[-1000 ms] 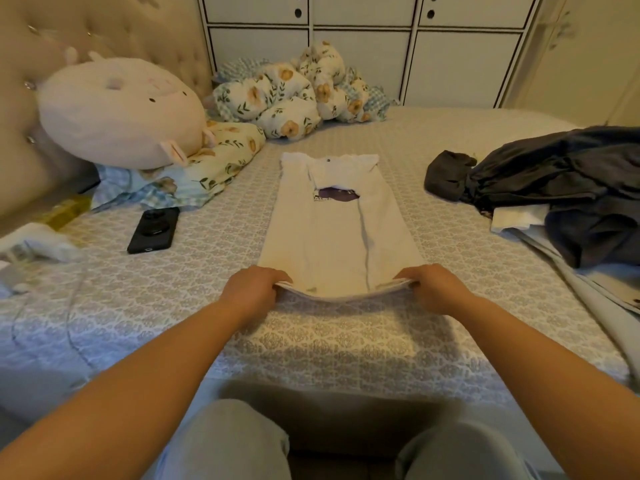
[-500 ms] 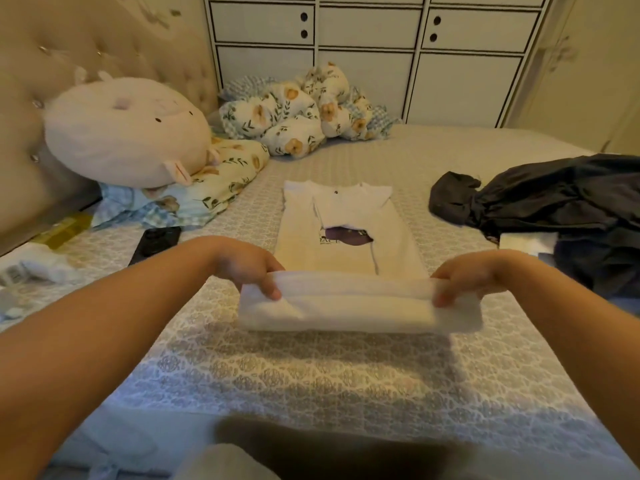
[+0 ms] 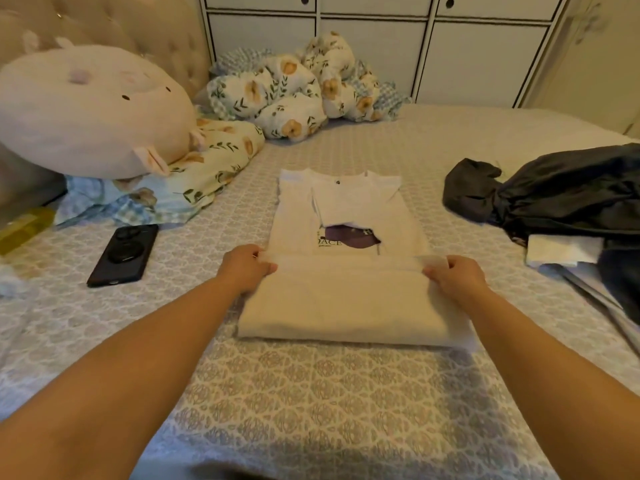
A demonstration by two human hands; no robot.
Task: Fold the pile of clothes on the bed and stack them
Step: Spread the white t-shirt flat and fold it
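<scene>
The bed carries everything, and the white T-shirt lies at its middle, well clear of the dark pile of unfolded clothes at the bed's right side. A second ago the shirt lay full length with its hem at the near edge; now the hem has been lifted and carried forward over the body, so the near half is doubled and the printed chest still shows beyond it. The left hand and right hand each have a closed grip, pinching the hem's corners. Judged from this, one more fold finishes the shirt; stacking has not begun.
</scene>
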